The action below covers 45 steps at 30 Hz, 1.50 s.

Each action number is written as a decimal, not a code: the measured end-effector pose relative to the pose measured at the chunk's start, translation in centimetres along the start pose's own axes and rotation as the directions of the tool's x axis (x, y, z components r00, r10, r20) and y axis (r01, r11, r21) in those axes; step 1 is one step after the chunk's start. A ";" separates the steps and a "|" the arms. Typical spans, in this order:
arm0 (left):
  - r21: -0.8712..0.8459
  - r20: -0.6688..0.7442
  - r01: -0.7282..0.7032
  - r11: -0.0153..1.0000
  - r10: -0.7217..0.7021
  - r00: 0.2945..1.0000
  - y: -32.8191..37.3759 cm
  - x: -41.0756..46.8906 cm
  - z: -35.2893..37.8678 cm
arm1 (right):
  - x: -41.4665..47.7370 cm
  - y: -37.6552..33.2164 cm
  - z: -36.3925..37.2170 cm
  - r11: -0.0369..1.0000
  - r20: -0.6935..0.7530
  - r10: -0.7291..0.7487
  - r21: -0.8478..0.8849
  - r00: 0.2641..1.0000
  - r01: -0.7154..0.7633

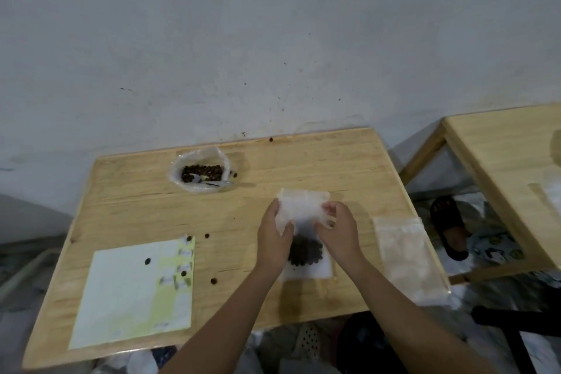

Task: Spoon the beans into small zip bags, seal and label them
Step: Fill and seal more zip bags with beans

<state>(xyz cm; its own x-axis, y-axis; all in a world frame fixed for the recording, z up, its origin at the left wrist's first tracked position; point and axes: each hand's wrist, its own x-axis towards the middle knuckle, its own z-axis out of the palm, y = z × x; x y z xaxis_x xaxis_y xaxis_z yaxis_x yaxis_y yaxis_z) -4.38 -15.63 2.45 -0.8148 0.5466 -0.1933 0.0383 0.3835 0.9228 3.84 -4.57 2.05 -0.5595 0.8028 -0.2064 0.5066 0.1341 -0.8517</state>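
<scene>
A small clear zip bag (303,206) with dark beans (304,250) pooled in its lower part lies on the wooden table (136,206). My left hand (273,237) grips the bag's left edge near the top. My right hand (338,229) pinches its right edge. At the back stands an open plastic bag of beans (200,173) with a spoon (212,182) lying in it. A label sheet (133,291) with a few small labels along its right side lies at the front left.
A stack of spare zip bags (406,258) lies by the table's right edge. Several loose beans (214,281) are scattered on and around the label sheet. A second wooden table (501,149) stands to the right, with a black slipper (449,225) on the floor between.
</scene>
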 end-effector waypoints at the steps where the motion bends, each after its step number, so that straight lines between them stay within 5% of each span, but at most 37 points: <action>1: 0.032 0.016 -0.001 0.999 0.001 1.000 -0.1 -0.1 0.0 | 0.1 0.1 0.1 0.999 0.003 -0.028 -0.047 1.000 0.028; 9: 0.350 0.117 -0.027 0.937 -0.015 0.993 -0.8 0.2 0.6 | 0.1 1.1 0.0 0.978 0.129 -0.102 -0.169 0.986 0.124; 14: 0.307 0.045 -0.178 0.935 0.172 0.984 1.4 0.3 2.2 | 0.7 2.3 -3.6 0.986 -0.060 -0.106 -0.133 0.993 0.097; 19: 0.201 0.179 -0.348 0.916 0.315 0.932 3.4 -0.5 7.5 | 0.3 6.3 -8.9 0.989 -0.286 0.071 -0.103 0.956 -0.104; 24: 0.245 0.428 -0.257 0.935 0.133 0.894 1.7 -2.7 13.0 | -1.6 10.2 -12.5 0.933 -0.324 0.212 -0.215 0.922 -0.290; 28: 0.328 0.501 -0.196 0.924 0.006 0.866 0.1 -4.5 15.5 | -2.5 11.2 -12.9 0.906 -0.316 0.185 -0.311 0.931 -0.286; 33: 0.346 0.495 -0.279 0.896 0.078 0.865 -0.3 -4.9 16.7 | -2.6 11.3 -12.8 0.913 -0.290 0.189 -0.301 0.938 -0.277; 40: 0.175 0.419 -0.161 0.971 0.074 0.905 0.0 -4.8 16.8 | -3.4 11.2 -11.9 0.930 -0.321 0.173 -0.259 0.931 -0.262; 45: 0.001 0.316 -0.011 1.000 0.010 0.949 1.6 -3.9 16.3 | -3.3 10.8 -12.3 0.964 -0.384 0.252 0.017 0.888 -0.266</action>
<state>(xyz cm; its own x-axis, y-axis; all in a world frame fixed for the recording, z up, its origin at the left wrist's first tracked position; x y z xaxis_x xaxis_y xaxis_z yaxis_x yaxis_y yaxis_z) 8.34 -5.02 -0.79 -0.5900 0.7575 -0.2794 0.0474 0.3780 0.9246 19.19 1.36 -0.54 -0.1174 0.9700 -0.2130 0.6263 -0.0941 -0.7739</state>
